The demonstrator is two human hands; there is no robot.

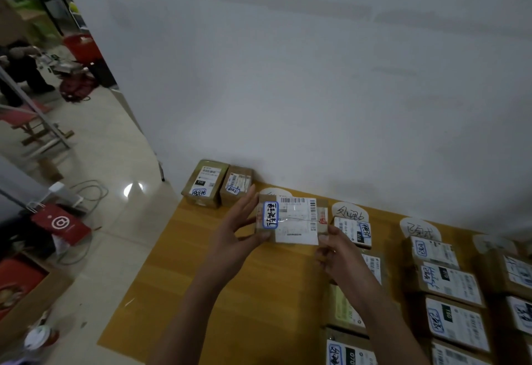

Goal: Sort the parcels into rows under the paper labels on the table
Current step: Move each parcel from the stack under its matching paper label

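Held parcel: a small brown parcel (290, 220) with a white shipping slip and a blue-framed handwritten sticker, held up over the far strip of the table (201, 278), its face turned towards the camera

Left hand: the left hand (236, 232) pinches the parcel's left edge, thumb on the near left corner, the other fingers stretched and slightly apart along the left side

Right hand: the right hand (336, 252) grips the near right corner, fingers curled round it

Paper labels: rounded white slips stand along the far edge against the wall (316, 76); the leftmost label (275, 192) is partly hidden behind the held parcel, the second label (349, 213) and third label (420, 229) lie to its right

Rows: the second-label row (352, 230) runs from far to near, partly behind the right forearm; the third-label row (449, 281) lies right of it, and a further row (518, 272) reaches the right border of the view

Corner pair: a larger corner parcel (205, 181) and a smaller corner parcel (236, 184) sit side by side at the far left corner, close to the wall

Open room: bare yellow wood shows under both forearms, from the table's left edge across to the second-label row

Table edges: the left edge runs diagonally from the corner pair towards the near left, with the tiled floor (115, 249) beyond it; the far edge meets the wall

Floor things: a red paper bag (62, 225), loose cables (89, 192) and an open cardboard box (37, 301) lie well left of the table
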